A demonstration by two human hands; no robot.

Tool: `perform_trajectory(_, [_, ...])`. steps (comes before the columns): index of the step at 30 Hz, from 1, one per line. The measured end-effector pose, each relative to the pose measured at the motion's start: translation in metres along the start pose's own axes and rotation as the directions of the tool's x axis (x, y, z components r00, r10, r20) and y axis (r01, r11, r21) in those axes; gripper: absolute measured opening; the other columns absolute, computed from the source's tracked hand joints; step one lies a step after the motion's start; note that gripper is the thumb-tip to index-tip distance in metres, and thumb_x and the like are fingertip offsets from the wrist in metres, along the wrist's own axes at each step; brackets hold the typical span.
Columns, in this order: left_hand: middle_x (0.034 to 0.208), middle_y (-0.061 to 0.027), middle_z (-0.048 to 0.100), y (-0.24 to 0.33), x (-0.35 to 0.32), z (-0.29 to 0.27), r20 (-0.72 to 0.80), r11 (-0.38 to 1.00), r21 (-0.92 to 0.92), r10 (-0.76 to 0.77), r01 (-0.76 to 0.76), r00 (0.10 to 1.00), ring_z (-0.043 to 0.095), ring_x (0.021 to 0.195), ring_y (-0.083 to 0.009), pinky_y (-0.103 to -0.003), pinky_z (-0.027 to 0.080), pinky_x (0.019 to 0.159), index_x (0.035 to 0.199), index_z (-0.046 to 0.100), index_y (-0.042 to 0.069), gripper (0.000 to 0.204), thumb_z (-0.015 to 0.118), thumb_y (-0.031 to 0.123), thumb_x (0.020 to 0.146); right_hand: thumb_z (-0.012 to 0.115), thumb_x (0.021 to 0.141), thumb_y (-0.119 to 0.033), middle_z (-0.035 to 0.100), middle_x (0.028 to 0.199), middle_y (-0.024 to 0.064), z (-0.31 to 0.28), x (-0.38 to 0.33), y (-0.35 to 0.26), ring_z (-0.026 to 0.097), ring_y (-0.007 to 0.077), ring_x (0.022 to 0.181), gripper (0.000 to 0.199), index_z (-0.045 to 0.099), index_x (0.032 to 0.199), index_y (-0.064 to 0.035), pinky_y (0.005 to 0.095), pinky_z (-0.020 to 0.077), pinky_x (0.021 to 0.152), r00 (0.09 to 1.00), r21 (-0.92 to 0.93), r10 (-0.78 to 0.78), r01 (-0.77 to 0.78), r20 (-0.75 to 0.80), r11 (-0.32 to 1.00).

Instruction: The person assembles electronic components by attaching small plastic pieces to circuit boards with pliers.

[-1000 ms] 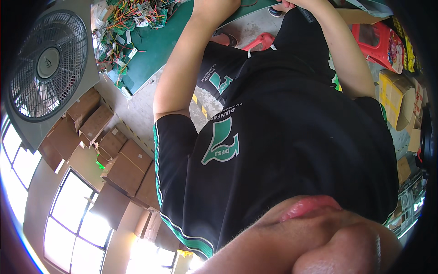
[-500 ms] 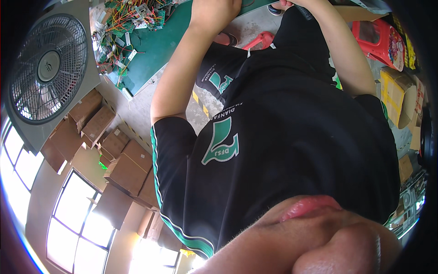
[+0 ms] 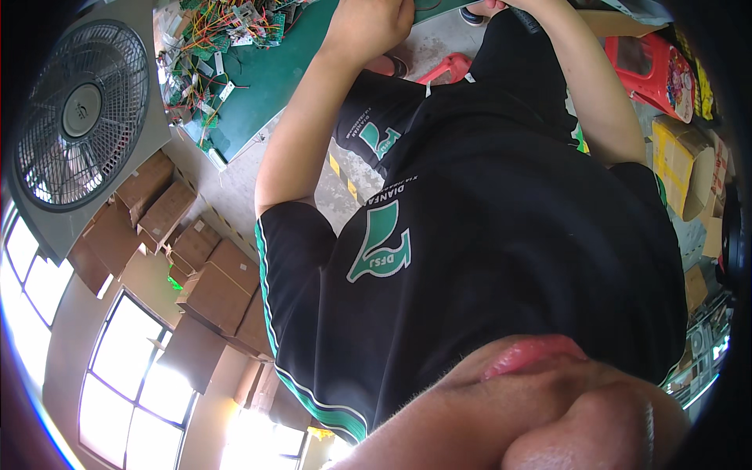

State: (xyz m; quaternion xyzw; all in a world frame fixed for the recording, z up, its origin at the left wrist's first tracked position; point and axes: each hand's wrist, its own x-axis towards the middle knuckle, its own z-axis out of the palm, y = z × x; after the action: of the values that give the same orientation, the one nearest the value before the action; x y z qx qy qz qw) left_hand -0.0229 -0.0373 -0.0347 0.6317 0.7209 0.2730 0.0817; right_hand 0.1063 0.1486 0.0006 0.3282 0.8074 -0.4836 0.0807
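My left hand (image 3: pixel 371 30) is at the top edge over the green tabletop, its fingers curled in. Whatever it grips is hidden behind the fingers or cut off by the frame. A thin dark wire (image 3: pixel 428 7) shows beside it. Only a sliver of my right hand (image 3: pixel 509 4) enters at the top edge, with a few bent fingertips showing; what they hold is out of frame. Left of my left hand, a tangled heap of green circuit boards (image 3: pixel 270 30) with red, yellow and black wires lies on the green table (image 3: pixel 262 86).
A large grey fan (image 3: pixel 82 110) stands at the left. Brown cardboard boxes (image 3: pixel 219 286) are stacked behind it near the windows. On the right are a red plastic stool (image 3: pixel 646 70) and an open carton with yellow tape (image 3: pixel 677 168). Another red stool (image 3: pixel 448 69) stands past my legs.
My left forearm and elbow have shifted slightly to the left. Both hands stay in nearly the same places at the top edge.
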Motion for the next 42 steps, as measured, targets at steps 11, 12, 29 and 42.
perform_trajectory(11, [0.125, -0.0232, 0.065, -0.012, 0.009, 0.005, -0.073, 0.988, -0.056, 0.141, -0.146, 0.987, 0.061, 0.122, -0.0419, -0.048, 0.048, 0.104, 0.123, 0.067, -0.002, 0.038, 0.058, -0.005, 0.086, 0.079, 0.088, -0.016, 0.060, 0.070, 0.0076, -0.001, -0.001, 0.000, 0.060, 0.0139, 0.053, 0.036, 0.054, 0.106, 0.0023, 0.0312, 0.0479, 0.046, 1.000, 0.059, 0.015, -0.016, 0.016, 0.998])
perform_trajectory(12, [0.125, -0.0232, 0.065, -0.012, 0.010, 0.006, -0.073, 0.988, -0.055, 0.140, -0.144, 0.987, 0.061, 0.122, -0.0419, -0.048, 0.048, 0.104, 0.123, 0.067, -0.002, 0.038, 0.058, -0.005, 0.086, 0.079, 0.088, -0.017, 0.060, 0.070, 0.0076, -0.001, -0.002, -0.001, 0.060, 0.0139, 0.054, 0.036, 0.054, 0.106, 0.0023, 0.0313, 0.0481, 0.046, 0.999, 0.059, 0.023, -0.025, 0.025, 0.998])
perform_trajectory(29, [0.138, -0.0221, 0.059, -0.021, 0.005, 0.008, -0.098, 0.986, -0.018, 0.163, -0.165, 0.982, 0.056, 0.129, -0.0427, -0.049, 0.046, 0.108, 0.132, 0.063, -0.002, 0.053, 0.056, -0.006, 0.080, 0.080, 0.087, -0.017, 0.059, 0.068, 0.0074, 0.001, 0.001, 0.002, 0.061, 0.0143, 0.054, 0.038, 0.053, 0.104, 0.0028, 0.0305, 0.0486, 0.045, 0.999, 0.095, 0.018, -0.021, 0.037, 0.995])
perform_trajectory(42, [0.146, -0.0202, 0.057, -0.010, 0.001, -0.014, 0.125, 0.954, 0.031, 0.291, -0.297, 0.949, 0.049, 0.140, -0.0411, -0.055, 0.038, 0.116, 0.133, 0.069, 0.013, 0.045, 0.069, 0.018, 0.089, 0.078, 0.090, -0.016, 0.062, 0.070, 0.0091, 0.000, 0.001, 0.000, 0.064, 0.0158, 0.055, 0.037, 0.053, 0.108, 0.0034, 0.0306, 0.0511, 0.047, 0.999, 0.052, 0.015, -0.017, 0.035, 0.999])
